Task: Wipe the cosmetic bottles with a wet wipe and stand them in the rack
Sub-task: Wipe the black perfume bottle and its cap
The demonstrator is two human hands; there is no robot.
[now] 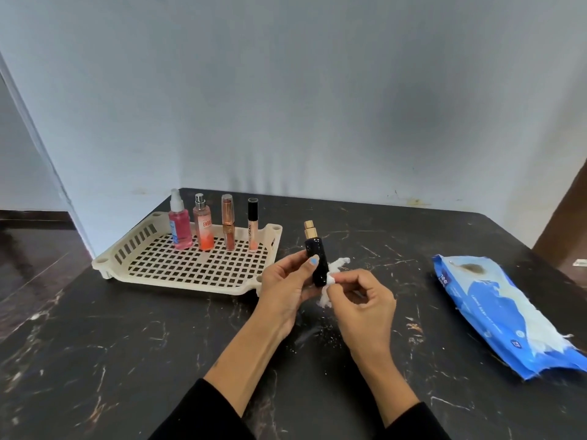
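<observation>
My left hand (286,285) grips a dark bottle with a gold cap (316,255), held upright above the table. My right hand (359,296) pinches a crumpled white wet wipe (330,285) against the bottle's lower right side. To the left lies a cream plastic rack (190,268) with a grid floor. Along its far side stand several bottles: a pink spray bottle (180,225), an orange-pink spray bottle (203,228), a rose-gold tube (228,223) and a slim gloss tube with a black cap (253,225).
A blue pack of wet wipes (505,312) lies on the right of the black marbled table (127,360). A pale wall runs right behind the table's far edge. The table's left edge drops to a dark floor (31,255).
</observation>
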